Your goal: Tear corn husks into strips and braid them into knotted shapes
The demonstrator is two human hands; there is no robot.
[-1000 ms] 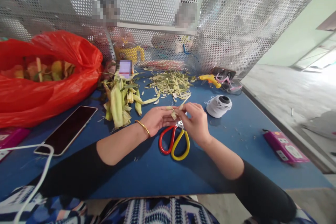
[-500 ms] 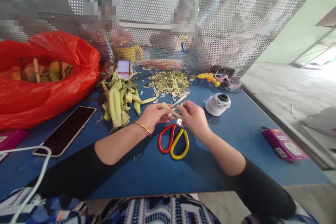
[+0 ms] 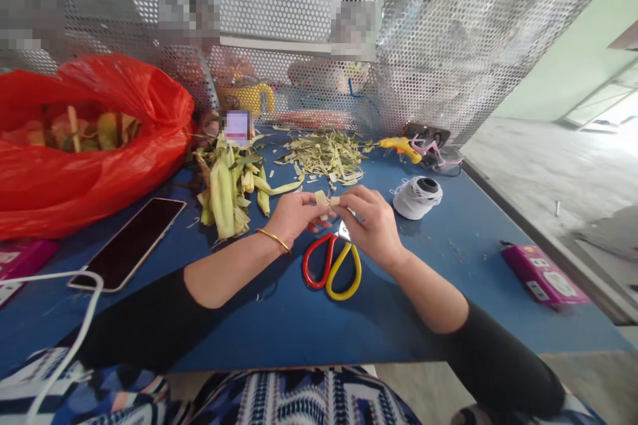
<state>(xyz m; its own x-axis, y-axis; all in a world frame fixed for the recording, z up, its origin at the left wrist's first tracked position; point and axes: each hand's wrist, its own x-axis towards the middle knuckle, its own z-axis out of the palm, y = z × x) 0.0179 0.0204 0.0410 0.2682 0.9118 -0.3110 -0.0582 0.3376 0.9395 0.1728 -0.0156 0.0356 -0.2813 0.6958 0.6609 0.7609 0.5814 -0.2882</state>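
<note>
My left hand (image 3: 294,218) and my right hand (image 3: 371,220) meet over the blue table (image 3: 279,319), both pinching a small pale strip of corn husk (image 3: 323,199) between fingertips. A gold bangle sits on my left wrist. Right under the hands lie scissors (image 3: 333,265) with one red and one yellow handle. A bundle of green corn husks (image 3: 224,189) lies just left of my left hand. A pile of cut husk strips (image 3: 323,154) lies behind the hands.
A red plastic bag (image 3: 84,146) of husks fills the left. A phone (image 3: 129,242) with a white cable lies at front left. A white thread spool (image 3: 417,197), a yellow glue gun (image 3: 399,148) and a pink box (image 3: 543,275) are to the right. Perforated metal screen behind, people beyond.
The husk strip was stretched longer between my hands half a second ago; now it is folded short and my fingertips are closer together. The hands stay above the scissors.
</note>
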